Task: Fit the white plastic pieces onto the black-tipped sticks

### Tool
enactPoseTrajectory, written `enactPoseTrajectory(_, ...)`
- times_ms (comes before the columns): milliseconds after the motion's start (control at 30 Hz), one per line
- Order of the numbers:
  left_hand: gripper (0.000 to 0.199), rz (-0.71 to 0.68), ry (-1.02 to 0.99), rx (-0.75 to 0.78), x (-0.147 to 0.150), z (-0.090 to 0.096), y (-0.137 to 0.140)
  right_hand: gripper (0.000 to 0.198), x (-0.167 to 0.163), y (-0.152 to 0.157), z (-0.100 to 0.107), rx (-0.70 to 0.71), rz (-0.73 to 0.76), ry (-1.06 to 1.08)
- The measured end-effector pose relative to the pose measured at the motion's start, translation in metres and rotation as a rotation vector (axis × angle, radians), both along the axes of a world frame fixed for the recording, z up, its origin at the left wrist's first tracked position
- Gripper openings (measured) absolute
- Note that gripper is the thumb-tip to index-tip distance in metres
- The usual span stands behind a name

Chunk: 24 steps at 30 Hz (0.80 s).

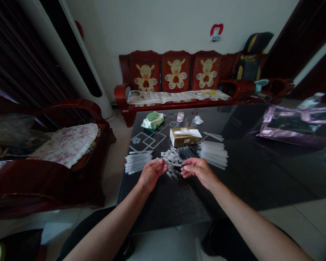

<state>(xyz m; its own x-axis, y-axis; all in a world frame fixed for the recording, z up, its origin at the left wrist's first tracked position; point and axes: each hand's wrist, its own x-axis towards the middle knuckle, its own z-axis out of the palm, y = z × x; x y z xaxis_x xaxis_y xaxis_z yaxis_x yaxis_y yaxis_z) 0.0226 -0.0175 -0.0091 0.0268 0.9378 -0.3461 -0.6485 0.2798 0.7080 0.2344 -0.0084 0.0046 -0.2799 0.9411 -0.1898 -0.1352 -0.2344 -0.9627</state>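
Note:
Above the near part of the dark table, a slim whitish pen-like tube (174,164) runs level between my two hands. My left hand (153,171) pinches its left end; my right hand (197,170) has its fingertips closed at the right end. Behind them lie a heap of short white cap-like pieces (171,155) and a bundle of thin black sticks resembling pen refills (187,152). To the left, whitish pen-like sticks (138,161) form a row. Translucent white tubes (213,154) are stacked beyond my right hand. Fine detail at the fingertips is too small to make out.
On the glossy black table (163,214) stand a gold tissue box (185,137), a green wipes pack (153,120) and a small white-pink tub (180,116). A purple-edged clear bag (296,127) lies at right. Wooden sofas (119,95) stand behind and left.

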Motion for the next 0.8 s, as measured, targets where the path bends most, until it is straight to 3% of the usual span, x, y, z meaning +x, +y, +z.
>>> enactPoseTrajectory(800, 0.009, -0.005, 0.050, 0.012, -0.0005, 0.0005, -0.0006, 0.028, -0.0025, -0.0008, 0.0026, 0.019, 0.006, -0.002)
